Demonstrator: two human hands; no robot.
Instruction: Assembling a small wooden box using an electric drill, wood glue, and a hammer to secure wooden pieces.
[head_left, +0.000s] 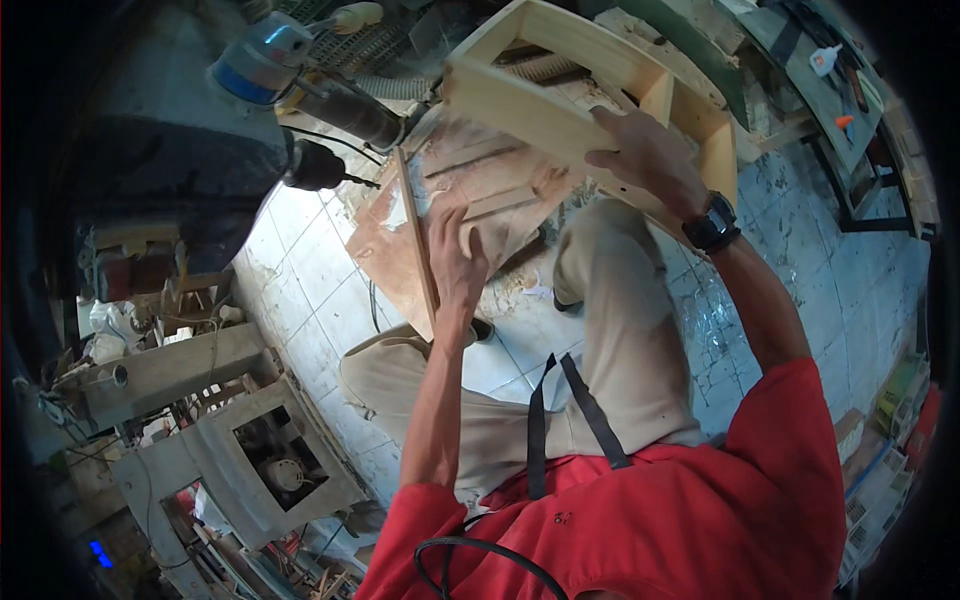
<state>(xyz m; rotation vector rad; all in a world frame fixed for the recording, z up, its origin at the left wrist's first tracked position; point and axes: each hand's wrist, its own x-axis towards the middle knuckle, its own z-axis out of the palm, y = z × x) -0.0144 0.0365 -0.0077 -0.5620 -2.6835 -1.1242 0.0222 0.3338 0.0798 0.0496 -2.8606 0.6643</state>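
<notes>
An open pale wooden box frame with a divider stands tilted at the upper middle, its left end blurred. My right hand, with a black watch on the wrist, grips its near side panel. Over a worn wooden board is my left hand. Its fingers are apart and slightly bent, with nothing seen in them, close to the thin wooden strip along the board. Left of the strip, a drill chuck with a dark bit points toward the board.
A blue and silver motor-like cylinder is at the upper left. Machinery with an open housing stands at lower left. A bench at upper right bears a white bottle. Pale floor tiles surround my bent legs.
</notes>
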